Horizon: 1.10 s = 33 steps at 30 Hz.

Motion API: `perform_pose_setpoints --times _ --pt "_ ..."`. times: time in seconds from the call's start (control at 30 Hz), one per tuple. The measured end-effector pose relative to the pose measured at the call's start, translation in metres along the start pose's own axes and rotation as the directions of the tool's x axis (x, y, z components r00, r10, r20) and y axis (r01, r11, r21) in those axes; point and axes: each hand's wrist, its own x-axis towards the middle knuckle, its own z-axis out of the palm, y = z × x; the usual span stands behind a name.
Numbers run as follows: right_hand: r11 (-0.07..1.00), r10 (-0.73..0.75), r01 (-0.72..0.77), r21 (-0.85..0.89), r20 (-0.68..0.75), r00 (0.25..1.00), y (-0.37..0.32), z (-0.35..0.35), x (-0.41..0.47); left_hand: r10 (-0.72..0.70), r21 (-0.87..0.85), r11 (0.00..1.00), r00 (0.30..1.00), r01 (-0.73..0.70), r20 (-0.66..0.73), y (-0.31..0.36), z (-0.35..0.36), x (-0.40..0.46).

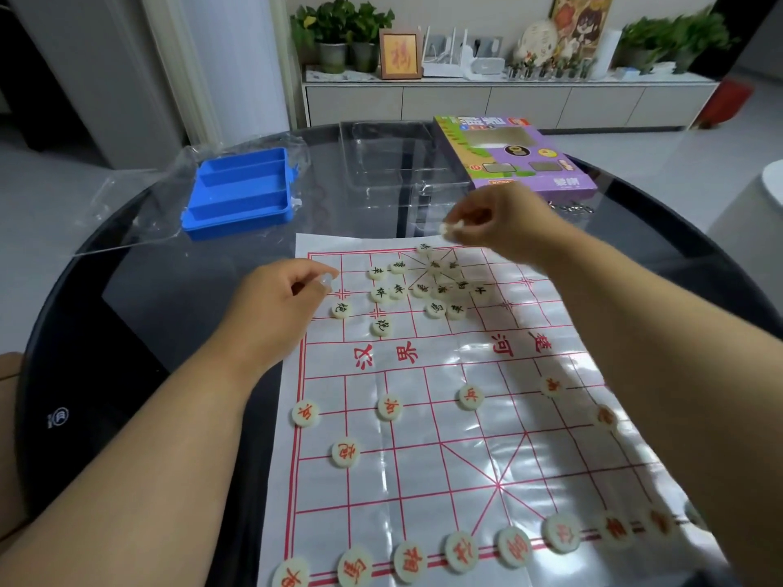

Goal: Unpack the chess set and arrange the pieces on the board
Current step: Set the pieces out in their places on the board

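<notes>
At the far half of the board: both hands work over the paper xiangqi board (428,417), which lies on a dark glass table (127,290).
Left hand: the left hand (271,307) has its fingers curled, the fingertips (326,279) pinching a pale disc piece (325,283) near the board's far-left corner.
Right hand: the right hand (495,224) pinches a second pale piece (448,229) between thumb and forefinger, held just beyond the far edge line; its face cannot be read.
Black pieces: a loose cluster of black-lettered pieces (423,286) lies just below the right fingertips and to the right of the left fingertips, unsorted, several touching one another.
Red pieces: red-lettered pieces (466,544) stand in ordered rows on the near half, well away from both sets of fingers; this side appears done.
Packaging: a blue tray (241,192) on clear wrapping, a clear plastic insert (381,154) and the purple box (508,154) sit beyond the fingers.
Step in hand: judged to be the placing of the black back rank, red being complete.
Next move calls for: setting each held piece squarely on its line crossing, then drawing more from the cluster without scattering it or rucking the thin sheet.
</notes>
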Motion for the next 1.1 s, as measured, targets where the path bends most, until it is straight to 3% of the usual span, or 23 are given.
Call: perform_pose_setpoints --times 0.1,0.3,0.53,0.73,1.1 --pt "0.986 0.162 -0.161 0.032 -0.055 0.985 0.024 -0.011 0.013 -0.004 -0.004 1.0 1.0 0.004 0.003 0.0 0.0 0.0" --pt "0.967 0.16 -0.156 -0.2 0.002 0.987 0.033 0.006 0.025 -0.004 0.021 1.0 1.0 0.004 -0.003 0.0 0.001 0.002" --pt "0.974 0.126 -0.116 -0.193 0.04 0.991 0.033 0.01 0.026 0.005 0.042 0.999 1.0 -0.005 -0.006 -0.001 0.0 0.002" --pt "0.988 0.154 -0.152 0.033 -0.063 0.986 0.034 0.001 0.017 0.001 0.038 0.999 1.0 0.0 -0.007 -0.001 0.0 0.002" --pt "0.996 0.094 -0.092 -0.017 0.115 0.989 0.019 -0.004 0.003 -0.01 0.015 1.0 1.0 0.01 -0.009 0.002 0.0 0.001"
